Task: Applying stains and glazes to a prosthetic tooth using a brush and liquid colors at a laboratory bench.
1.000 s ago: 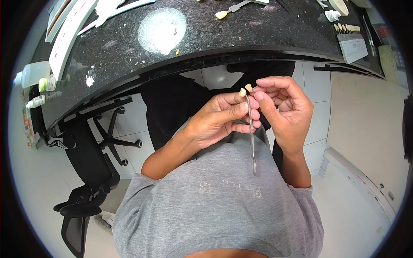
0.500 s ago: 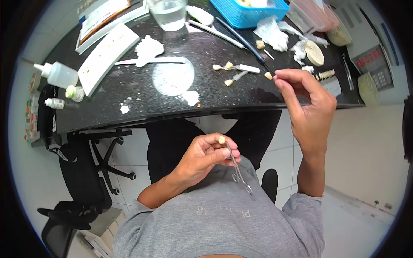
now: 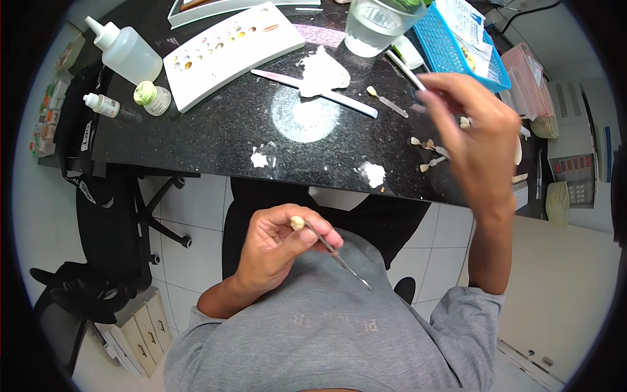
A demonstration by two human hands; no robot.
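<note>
My left hand (image 3: 277, 246), low over the grey shirt, grips a slim metal forceps (image 3: 339, 260) with a small cream tooth crown (image 3: 298, 223) at its tip. My right hand (image 3: 473, 140) reaches over the black worktop; its thumb and index finger are at the lower end of a white stick (image 3: 403, 67), blurred, so whether they grip it is unclear. Below and left of it lie a metal strip (image 3: 392, 105) with a cream tab and several small tooth shade tabs (image 3: 428, 147). A white crumpled wad (image 3: 321, 73) rests on a long pale spatula (image 3: 353, 102).
The curved black worktop (image 3: 215, 147) carries a white mixing palette (image 3: 232, 65), a squeeze bottle (image 3: 130, 59), two small bottles (image 3: 153, 99), a glass of water (image 3: 369, 36) and a blue basket (image 3: 437, 32). An office chair (image 3: 111, 242) stands at my left.
My hands were together at the forceps; my right hand has since gone up over the worktop and up toward the white stick. My left hand has shifted down and left with the forceps.
</note>
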